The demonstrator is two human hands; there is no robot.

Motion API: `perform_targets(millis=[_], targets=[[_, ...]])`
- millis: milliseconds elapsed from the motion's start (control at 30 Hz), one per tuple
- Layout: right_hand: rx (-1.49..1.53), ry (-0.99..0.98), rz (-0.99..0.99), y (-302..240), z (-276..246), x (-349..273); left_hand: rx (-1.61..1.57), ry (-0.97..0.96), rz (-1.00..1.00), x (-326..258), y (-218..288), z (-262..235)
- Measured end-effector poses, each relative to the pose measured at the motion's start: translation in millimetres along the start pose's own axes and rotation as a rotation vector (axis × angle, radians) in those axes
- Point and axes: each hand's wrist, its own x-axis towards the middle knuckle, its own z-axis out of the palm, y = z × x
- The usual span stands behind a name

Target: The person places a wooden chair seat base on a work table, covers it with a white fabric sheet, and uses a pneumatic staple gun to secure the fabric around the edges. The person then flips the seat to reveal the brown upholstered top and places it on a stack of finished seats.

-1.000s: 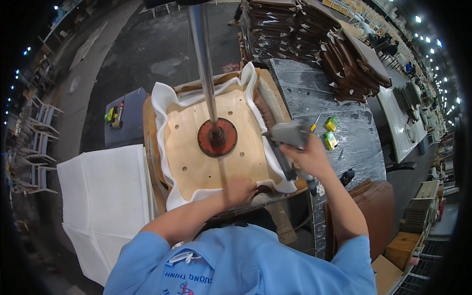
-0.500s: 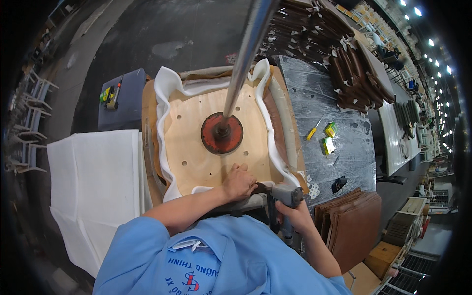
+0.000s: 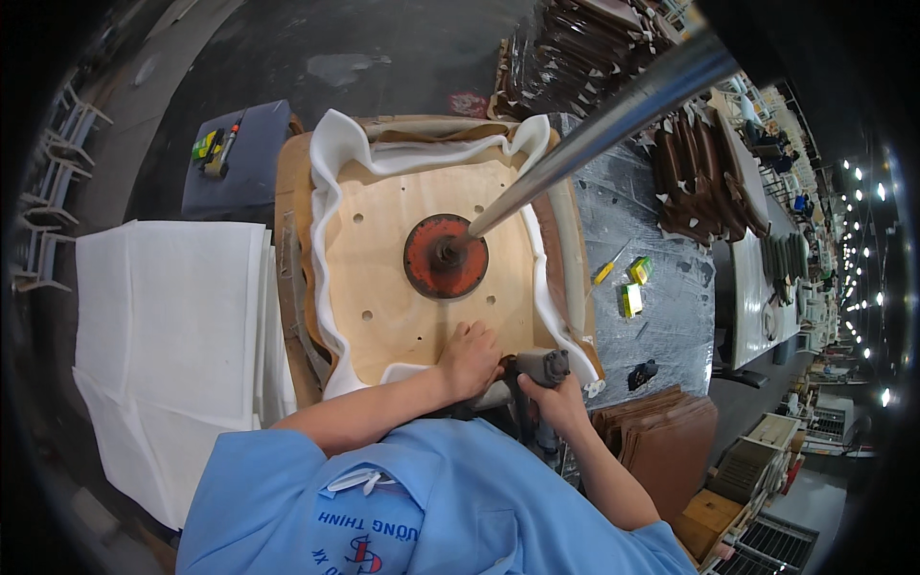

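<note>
A pale plywood panel lies in front of me, ringed by a white padding layer that rises past its edges. Brown covering material shows outside the padding. A red round plate on a slanting metal rod rests against the panel's middle. My left hand is at the panel's near edge, its fingers curled down; what they pinch is hidden. My right hand is wrapped round a grey staple gun, whose nose is close to my left fingers at that same edge.
White sheets are stacked at left, below a grey-blue block with tools on it. On the plastic-covered table at right lie a yellow screwdriver and small yellow-green boxes. Brown sheets are piled near my right arm.
The staple gun and my right hand have moved left, closer to my left hand. My left hand stays at the near edge. The whole view has shifted, so the rod now slants further right.
</note>
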Motion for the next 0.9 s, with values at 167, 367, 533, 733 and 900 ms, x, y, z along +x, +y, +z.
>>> perform_targets(millis=[167,367,533,733,900], targets=[[-0.029,-0.001,0.007,1,1,2,-0.128,0.119,-0.058,-6,0,6],[0.028,-0.011,0.006,4,2,-1,-0.193,0.188,-0.120,-7,1,11],[0.077,-0.012,-0.025,4,5,4,-0.238,0.172,-0.131,-6,1,9],[0.004,-0.009,-0.037,-2,5,9,-0.251,0.193,-0.141,-3,2,11],[-0.022,-0.025,-0.037,-1,-4,13,-0.228,0.205,-0.142,3,6,12]])
